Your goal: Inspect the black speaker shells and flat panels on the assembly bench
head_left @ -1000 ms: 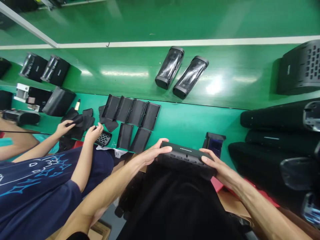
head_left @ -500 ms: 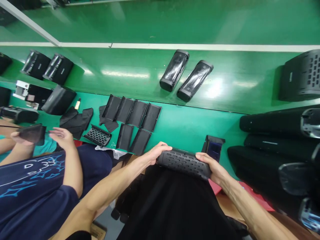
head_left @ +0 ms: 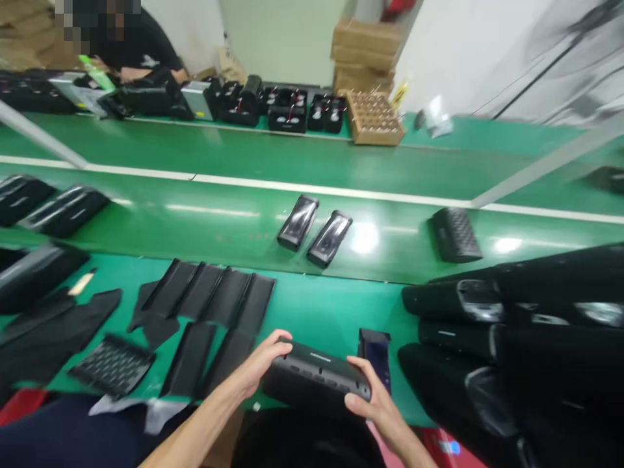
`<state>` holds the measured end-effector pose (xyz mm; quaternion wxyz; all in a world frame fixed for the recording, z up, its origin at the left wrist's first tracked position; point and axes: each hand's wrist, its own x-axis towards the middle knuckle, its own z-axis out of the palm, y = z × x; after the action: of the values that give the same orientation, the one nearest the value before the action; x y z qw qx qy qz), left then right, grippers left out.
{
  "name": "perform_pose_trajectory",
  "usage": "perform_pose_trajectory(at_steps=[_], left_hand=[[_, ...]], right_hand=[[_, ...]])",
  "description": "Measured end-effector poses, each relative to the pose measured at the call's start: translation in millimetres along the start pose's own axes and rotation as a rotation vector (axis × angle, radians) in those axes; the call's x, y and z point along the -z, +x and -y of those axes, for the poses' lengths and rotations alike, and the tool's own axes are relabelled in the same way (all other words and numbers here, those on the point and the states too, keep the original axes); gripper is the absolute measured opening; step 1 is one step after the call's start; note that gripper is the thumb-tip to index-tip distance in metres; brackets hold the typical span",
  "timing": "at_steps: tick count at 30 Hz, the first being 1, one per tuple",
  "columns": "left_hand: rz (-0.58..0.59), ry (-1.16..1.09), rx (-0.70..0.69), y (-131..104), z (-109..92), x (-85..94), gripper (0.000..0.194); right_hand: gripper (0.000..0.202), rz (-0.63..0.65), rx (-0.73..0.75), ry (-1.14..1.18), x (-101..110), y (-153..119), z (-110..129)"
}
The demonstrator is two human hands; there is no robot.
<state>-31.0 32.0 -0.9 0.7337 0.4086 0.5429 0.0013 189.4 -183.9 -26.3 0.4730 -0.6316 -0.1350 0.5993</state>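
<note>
A black speaker housing [head_left: 316,374] is held between my two hands, close to my body at the bench's near edge. Its face with a small light logo and a row of slots along one edge points up toward me. My left hand [head_left: 266,364] grips its left end, thumb on top. Around the right end close the fingers of my right hand [head_left: 368,393]. Just behind my right hand lies a dark piece with a bluish surface [head_left: 377,354]. Curved black panels [head_left: 214,292] rest in rows to the left, beside a perforated black grille [head_left: 114,364].
Two film-wrapped speakers [head_left: 329,239] stand on the green line ahead. Large black speakers [head_left: 453,331] are stacked at my right, and another slotted one [head_left: 455,234] sits beyond. Across the line are a cardboard tray of parts [head_left: 373,117] and a person in black [head_left: 146,39].
The view has lifted, bringing the far bench into sight. My hands have turned the speaker housing, so its slotted grille side no longer faces me and the logo side does.
</note>
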Motion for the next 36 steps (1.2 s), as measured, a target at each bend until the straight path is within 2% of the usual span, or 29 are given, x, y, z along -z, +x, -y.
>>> perform_pose_trajectory(at_steps=[2,4,6,9,10,13,16,19,22,24,26,29,31,33,34,36], left_hand=[[0.075,-0.066,-0.013,11,-24,7.5,0.062],[0.049,-0.179,-0.066,23,-47,14.7,0.082],[-0.056,-0.25,-0.188,37,-66,20.4,0.091],[-0.235,-0.191,-0.366,67,-83,26.8,0.088],[-0.284,-0.147,-0.402,78,-87,28.7,0.086],[-0.449,0.011,-0.475,114,-103,32.5,0.081],[-0.559,0.208,-0.503,144,-128,27.7,0.083],[-0.58,0.412,-0.544,166,-154,12.3,0.096],[-0.562,0.561,-0.506,184,-168,-6.4,0.108],[-0.571,0.619,-0.466,195,-168,-16.8,0.11],[-0.6,0.637,-0.449,206,-164,-24.0,0.107],[-0.618,0.61,-0.485,218,-162,-28.8,0.101],[-0.597,0.54,-0.485,217,-166,-28.5,0.098],[-0.578,0.414,-0.445,203,-167,-25.8,0.096],[-0.576,0.338,-0.435,188,-162,-23.5,0.094],[-0.571,0.174,-0.471,146,-138,-18.3,0.091]], right_hand=[[0.083,-0.074,0.062,0.131,-5,15,0],[0.078,-0.173,0.113,0.315,-7,37,9],[0.064,-0.258,0.129,0.528,-4,64,31],[0.047,-0.432,0.153,0.762,12,115,86],[0.045,-0.498,0.162,0.769,20,135,108],[0.047,-0.551,0.131,0.709,49,196,168],[0.048,-0.591,0.1,0.578,76,244,206],[0.06,-0.642,0.028,0.391,97,265,220],[0.087,-0.717,-0.03,0.177,101,256,211],[0.106,-0.791,0.006,0.014,82,241,193],[0.116,-0.828,0.09,-0.159,45,230,167],[0.119,-0.724,0.2,-0.345,-26,227,129],[0.123,-0.706,0.209,-0.4,-60,233,116],[0.123,-0.714,0.191,-0.408,-76,237,115],[0.116,-0.691,0.181,-0.402,-78,237,116],[0.087,-0.512,0.166,-0.395,-82,235,118]])
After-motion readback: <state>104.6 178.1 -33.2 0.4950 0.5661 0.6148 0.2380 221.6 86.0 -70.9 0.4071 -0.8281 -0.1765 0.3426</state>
